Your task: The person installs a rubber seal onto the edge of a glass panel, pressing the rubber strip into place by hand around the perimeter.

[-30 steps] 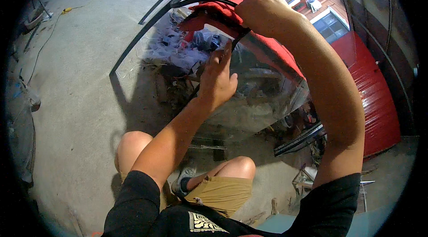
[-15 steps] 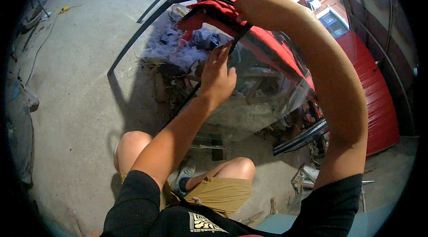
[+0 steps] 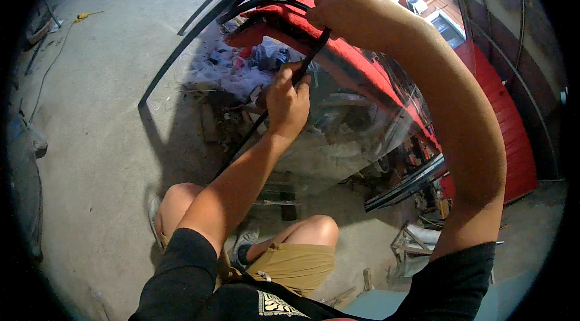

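A long black rubber-like strip [image 3: 316, 48] runs along the left edge of a clear glass pane [image 3: 341, 146]. My left hand [image 3: 288, 106] is closed around the strip at that edge, thumb on the glass side and fingers on the other. Higher up and to the right, my right hand [image 3: 353, 10] grips the same strip where it bends back in loops, its index finger stretched out. From there the loose lengths arch over to the left, and one end reaches the concrete floor. The right fingertips are partly hidden behind the hand.
Red cloth [image 3: 374, 76] covers a support beside the pane. Clear plastic wrapping [image 3: 232, 73] lies heaped on the floor behind. Black-and-silver bars [image 3: 405, 184] stick out at the right, near a red panel [image 3: 510, 134]. A yellow-plugged cable [image 3: 80, 17] lies at far left.
My left fingers, earlier stretched along the strip, have curled around it. My right hand has shifted slightly left and up, its index finger now extended. The loops have moved slightly with it.
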`<state>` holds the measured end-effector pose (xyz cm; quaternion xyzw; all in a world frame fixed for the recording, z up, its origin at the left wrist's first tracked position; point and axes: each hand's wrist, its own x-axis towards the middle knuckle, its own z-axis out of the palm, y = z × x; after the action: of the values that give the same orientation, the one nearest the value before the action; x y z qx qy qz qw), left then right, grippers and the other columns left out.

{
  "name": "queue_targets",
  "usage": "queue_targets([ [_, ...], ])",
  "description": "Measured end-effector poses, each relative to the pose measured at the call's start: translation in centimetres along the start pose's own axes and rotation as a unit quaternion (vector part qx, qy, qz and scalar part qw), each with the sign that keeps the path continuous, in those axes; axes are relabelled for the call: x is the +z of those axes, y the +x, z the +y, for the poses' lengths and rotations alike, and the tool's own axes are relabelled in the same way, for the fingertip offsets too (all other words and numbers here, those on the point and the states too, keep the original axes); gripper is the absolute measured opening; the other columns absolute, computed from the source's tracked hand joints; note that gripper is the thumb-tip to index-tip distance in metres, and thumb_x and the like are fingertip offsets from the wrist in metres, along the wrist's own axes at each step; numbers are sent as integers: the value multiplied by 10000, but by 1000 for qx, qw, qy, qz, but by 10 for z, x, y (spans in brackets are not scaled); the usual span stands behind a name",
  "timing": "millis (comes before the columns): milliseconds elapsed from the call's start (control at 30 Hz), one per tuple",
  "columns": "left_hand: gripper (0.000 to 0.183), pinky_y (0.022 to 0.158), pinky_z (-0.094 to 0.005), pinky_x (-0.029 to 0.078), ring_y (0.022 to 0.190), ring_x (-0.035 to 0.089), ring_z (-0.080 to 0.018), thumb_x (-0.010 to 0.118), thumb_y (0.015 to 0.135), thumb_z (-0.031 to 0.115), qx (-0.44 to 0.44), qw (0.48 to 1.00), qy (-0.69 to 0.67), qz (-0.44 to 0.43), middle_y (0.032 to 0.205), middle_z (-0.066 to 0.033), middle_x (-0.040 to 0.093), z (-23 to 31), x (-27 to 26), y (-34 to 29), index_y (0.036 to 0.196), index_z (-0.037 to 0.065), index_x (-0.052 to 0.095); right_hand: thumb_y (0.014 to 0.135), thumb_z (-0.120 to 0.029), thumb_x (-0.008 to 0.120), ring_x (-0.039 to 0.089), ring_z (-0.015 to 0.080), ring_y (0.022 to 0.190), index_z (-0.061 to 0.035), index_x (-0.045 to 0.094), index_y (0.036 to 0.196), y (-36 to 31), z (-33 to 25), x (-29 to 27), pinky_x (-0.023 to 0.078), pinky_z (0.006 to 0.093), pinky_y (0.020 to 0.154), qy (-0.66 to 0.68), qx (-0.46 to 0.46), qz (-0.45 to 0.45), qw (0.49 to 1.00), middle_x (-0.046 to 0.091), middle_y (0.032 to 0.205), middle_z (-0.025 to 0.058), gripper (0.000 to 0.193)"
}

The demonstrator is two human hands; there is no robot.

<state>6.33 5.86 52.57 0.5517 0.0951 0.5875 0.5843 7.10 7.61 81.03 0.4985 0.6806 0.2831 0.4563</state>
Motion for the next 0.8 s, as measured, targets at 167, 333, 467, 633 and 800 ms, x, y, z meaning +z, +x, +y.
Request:
queue_targets([
  [167, 229, 894, -517, 568, 1018, 734, -461, 728, 1013, 60, 25, 999, 14, 21, 1119, -228, 772, -5, 8, -5, 1228, 1, 672, 883, -217, 730, 736, 250, 1095, -208, 798, 905, -15, 9, 13, 386, 490, 1325, -3, -17, 18, 1000, 768, 923, 36, 72],
  [333, 198, 881, -535, 556, 1010, 723, -480, 698, 1034, 52, 4, 999, -16, 41, 1106, -218, 774, -3, 11, -8, 1225, 16, 663, 878, -243, 726, 721, 252, 1073, -214, 800, 903, -14, 10, 12, 460, 450, 1224, -38, -37, 59, 997, 740, 922, 13, 83],
  [467, 179, 869, -541, 556, 999, 733, -462, 645, 1074, 71, -5, 1000, 3, 28, 1102, -206, 781, 4, 9, -10, 1247, 30, 669, 875, -239, 724, 717, 246, 1087, -213, 789, 871, -13, 4, 8, 499, 428, 1142, -51, -7, 56, 997, 743, 948, 15, 69],
  [633, 208, 892, -531, 553, 1016, 743, -430, 614, 1095, 78, -53, 999, 10, 2, 1111, -190, 792, 8, 4, -10, 1289, 33, 676, 877, -242, 729, 716, 254, 1098, -214, 788, 866, -11, -3, 7, 504, 425, 1120, -34, -7, 26, 999, 735, 936, 29, 66],
  [800, 264, 918, -509, 573, 1056, 741, -455, 604, 1123, 126, 25, 999, 18, 44, 1179, -216, 779, 1, 8, -7, 1367, 40, 657, 905, -249, 730, 715, 258, 1088, -217, 782, 920, -15, -4, 9, 505, 427, 1112, -2, -15, 57, 998, 729, 939, 32, 63],
])
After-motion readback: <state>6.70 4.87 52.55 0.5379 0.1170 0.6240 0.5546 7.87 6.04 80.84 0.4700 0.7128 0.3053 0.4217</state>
